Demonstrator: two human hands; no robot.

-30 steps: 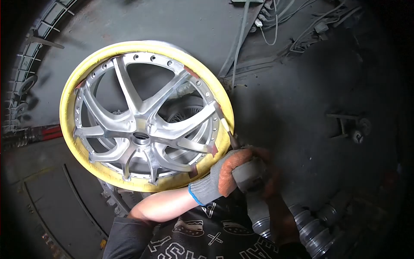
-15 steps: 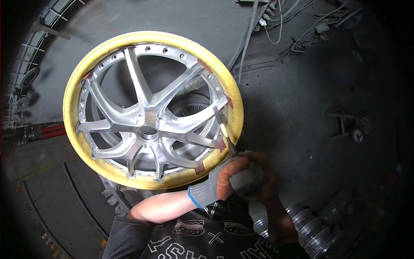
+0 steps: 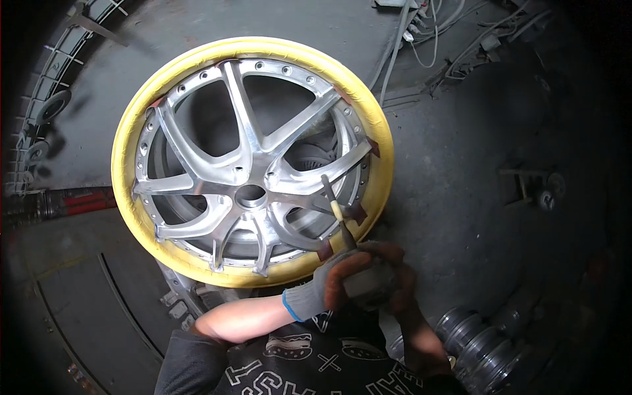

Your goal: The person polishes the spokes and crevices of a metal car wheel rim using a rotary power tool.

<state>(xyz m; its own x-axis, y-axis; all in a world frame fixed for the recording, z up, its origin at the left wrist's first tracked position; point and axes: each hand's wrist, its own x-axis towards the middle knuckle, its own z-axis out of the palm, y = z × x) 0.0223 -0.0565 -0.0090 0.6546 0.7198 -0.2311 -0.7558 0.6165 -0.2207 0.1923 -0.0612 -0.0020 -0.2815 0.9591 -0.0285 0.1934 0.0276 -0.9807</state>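
A silver alloy wheel rim [image 3: 260, 161] with several spokes faces up, its outer lip wrapped in yellow tape [image 3: 122, 168]. Dark red patches of tape [image 3: 325, 250] sit near some spoke ends. Both my hands wear grey gloves with orange-brown palms and are closed around a dark die grinder [image 3: 367, 284]. My left hand [image 3: 334, 280] wraps its near side; my right hand [image 3: 401, 286], in shadow, grips the other side. The tool's thin shaft, with a pale yellow section [image 3: 337, 210], reaches over the rim to a right-hand spoke. Whether its tip touches the metal I cannot tell.
Another rim [image 3: 243, 240] shows beneath the taped one. Stacked metal rims [image 3: 477, 349] stand at lower right. Cables [image 3: 434, 26] hang at upper right, a wire rack [image 3: 49, 85] curves along the left, and a small wheeled stand [image 3: 533, 187] is on the right.
The wheel appears farther right and slightly higher in view. The grinder's tip has shifted inward along the right-hand spoke, toward the hub. Both hands keep their grip.
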